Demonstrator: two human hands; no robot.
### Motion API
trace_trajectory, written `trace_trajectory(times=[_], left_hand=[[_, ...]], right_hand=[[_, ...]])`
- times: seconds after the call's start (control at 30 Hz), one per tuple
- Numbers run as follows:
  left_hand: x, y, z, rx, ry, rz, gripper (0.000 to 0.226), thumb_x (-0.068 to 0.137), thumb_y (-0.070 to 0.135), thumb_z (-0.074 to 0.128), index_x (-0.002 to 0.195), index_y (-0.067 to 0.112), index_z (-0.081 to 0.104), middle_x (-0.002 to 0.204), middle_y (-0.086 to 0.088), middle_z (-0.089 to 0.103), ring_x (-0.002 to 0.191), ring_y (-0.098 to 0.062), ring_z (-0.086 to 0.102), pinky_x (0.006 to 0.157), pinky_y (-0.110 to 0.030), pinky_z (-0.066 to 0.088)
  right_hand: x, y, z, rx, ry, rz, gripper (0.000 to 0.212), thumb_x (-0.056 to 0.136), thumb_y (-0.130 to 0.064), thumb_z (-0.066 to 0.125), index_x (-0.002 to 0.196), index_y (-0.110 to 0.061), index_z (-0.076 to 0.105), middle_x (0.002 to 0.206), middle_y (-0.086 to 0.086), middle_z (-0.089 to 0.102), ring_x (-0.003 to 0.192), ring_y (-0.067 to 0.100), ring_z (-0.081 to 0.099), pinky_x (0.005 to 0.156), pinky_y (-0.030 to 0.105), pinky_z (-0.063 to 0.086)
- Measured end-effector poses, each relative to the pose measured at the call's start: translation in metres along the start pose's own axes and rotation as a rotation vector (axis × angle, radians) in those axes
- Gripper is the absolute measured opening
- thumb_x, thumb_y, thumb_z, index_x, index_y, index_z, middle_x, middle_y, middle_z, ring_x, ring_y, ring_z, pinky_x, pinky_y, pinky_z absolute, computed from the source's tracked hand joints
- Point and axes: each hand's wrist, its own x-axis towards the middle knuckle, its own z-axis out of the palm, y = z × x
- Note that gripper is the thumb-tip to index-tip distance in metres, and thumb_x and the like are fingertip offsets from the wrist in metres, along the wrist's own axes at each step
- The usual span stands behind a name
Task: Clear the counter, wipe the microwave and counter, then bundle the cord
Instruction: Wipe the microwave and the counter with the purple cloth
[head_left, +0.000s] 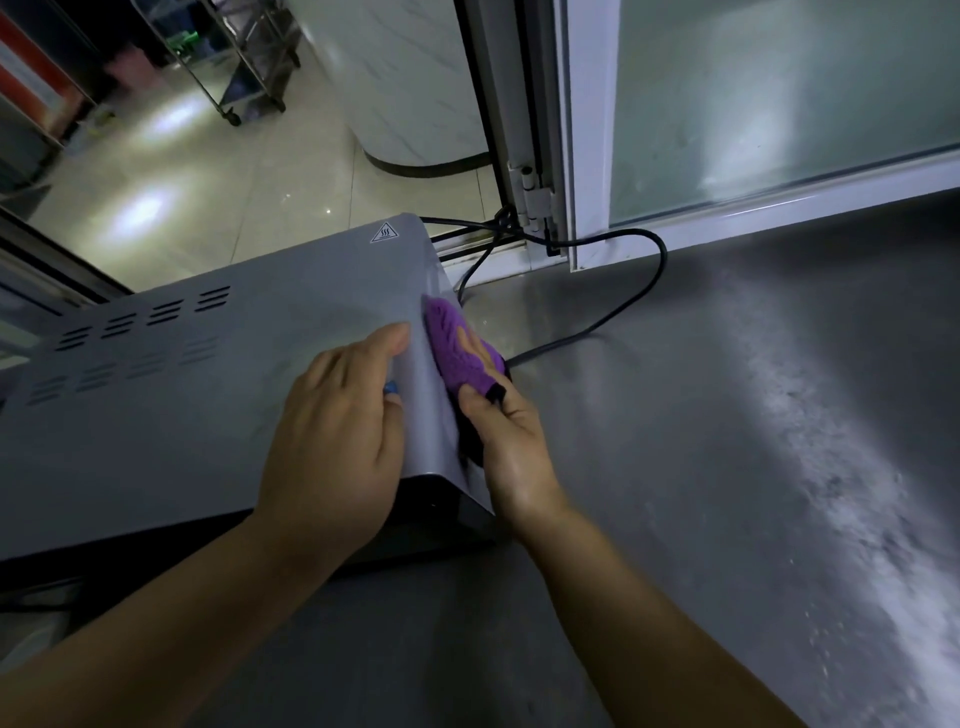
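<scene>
Two hands at work on microwave (171, 395), which sits on grey counter (727, 441) w/ its vented top toward camera and right side panel facing the open counter.

Left hand (337, 431) lies flat on top panel near right edge, fingers straight and together, palm down, nothing gripped. Judged purpose: bracing the unit so it doesn't slide under wiping pressure from the side. Small blue item shows under the fingers; can't tell what it is.

Right hand (506, 447) presses purple cloth (460, 345) against the right side wall, just below the top edge. Thumb hooks over cloth's near end, fingers run along it and partly under, so hand is clamped on the cloth, not loose. Cloth is bunched, touching the panel along most of its length.

Cord (623, 306) runs from behind microwave across counter in a loose loop toward window frame (587, 156); unbundled, plug end not visible.

Step in hand, by judgement: wiping microwave side. Counter wipe and cord bundling appear outstanding; pale streaked residue on counter (841, 467) at right.
</scene>
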Motion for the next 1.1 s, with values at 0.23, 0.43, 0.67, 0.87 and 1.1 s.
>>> trace_trajectory(times=[0.23,0.43,0.67,0.87,1.1], left_hand=[[-0.001,-0.004,0.003,-0.017,-0.018,-0.024,0.045,0.086,0.011,0.037,0.131,0.009,0.045,0.121,-0.009,0.057,0.109,-0.017,0.041,0.091,-0.027,0.033],[-0.003,-0.004,0.002,-0.027,-0.007,-0.027,0.044,0.087,0.012,0.036,0.131,0.010,0.044,0.122,-0.008,0.056,0.109,-0.017,0.042,0.091,-0.031,0.035],[-0.003,-0.001,0.001,-0.001,0.017,-0.007,0.044,0.085,0.009,0.040,0.128,0.006,0.047,0.120,-0.013,0.058,0.108,-0.020,0.043,0.091,-0.025,0.031],[-0.002,-0.002,0.002,-0.011,0.021,-0.008,0.045,0.085,0.009,0.040,0.129,0.006,0.047,0.121,-0.013,0.058,0.108,-0.020,0.044,0.091,-0.025,0.031],[-0.002,-0.001,0.001,0.002,0.018,-0.014,0.043,0.085,0.010,0.040,0.127,0.006,0.048,0.118,-0.012,0.058,0.106,-0.018,0.043,0.088,-0.024,0.031]], right_hand=[[0.008,0.035,-0.041,-0.145,0.272,0.216,0.022,0.095,-0.010,0.048,0.103,-0.026,0.062,0.104,0.000,0.067,0.088,0.007,0.066,0.072,0.017,0.053],[0.001,0.028,-0.031,-0.087,0.262,0.216,0.034,0.095,-0.005,0.047,0.127,-0.011,0.055,0.123,0.009,0.062,0.110,0.020,0.060,0.096,0.032,0.049],[-0.037,-0.009,0.010,-0.142,0.050,0.015,0.047,0.091,0.005,0.047,0.130,-0.021,0.053,0.142,0.002,0.047,0.134,0.018,0.041,0.112,0.041,0.033],[-0.035,0.000,0.002,-0.196,0.031,-0.031,0.043,0.093,0.000,0.047,0.134,-0.014,0.050,0.143,0.008,0.046,0.133,0.018,0.042,0.108,0.035,0.038],[-0.019,0.029,-0.031,-0.174,0.213,0.171,0.025,0.095,-0.011,0.049,0.103,-0.029,0.066,0.108,0.000,0.070,0.102,0.018,0.065,0.084,0.025,0.054]])
